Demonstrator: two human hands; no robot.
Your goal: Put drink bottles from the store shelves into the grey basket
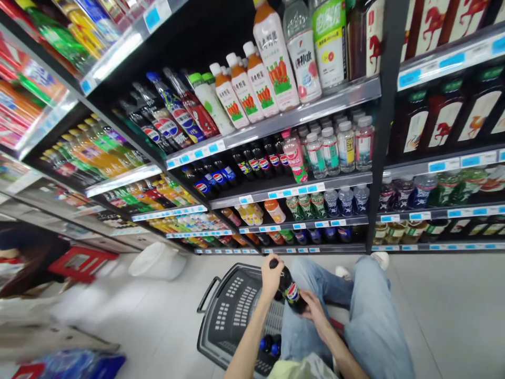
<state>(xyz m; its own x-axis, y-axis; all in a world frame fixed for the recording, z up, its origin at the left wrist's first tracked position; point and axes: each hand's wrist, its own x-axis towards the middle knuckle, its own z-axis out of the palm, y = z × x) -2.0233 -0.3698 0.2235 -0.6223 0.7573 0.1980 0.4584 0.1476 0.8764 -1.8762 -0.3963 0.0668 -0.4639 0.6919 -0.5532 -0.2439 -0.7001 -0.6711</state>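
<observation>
A dark Pepsi bottle (292, 290) is tilted above the edge of the basket and my lap. Near its black cap, my left hand (272, 275) is closed around the neck. My right hand (313, 310) grips the lower end, with fingers against its base. Below and to the left lies a grey plastic shopping basket (211, 326) with a folded-out handle. Inside it, partly hidden by my left forearm, are dark bottles with blue caps (270, 345).
Ahead, a shelf (276, 192) holds rows of drinks, including small cola bottles (262, 162) and a pink bottle (292, 156). A white tub (158, 261) and a red crate (81, 263) stand left. Blue-wrapped packs (74, 364) lie lower left. My legs (374, 310) extend toward the shelves.
</observation>
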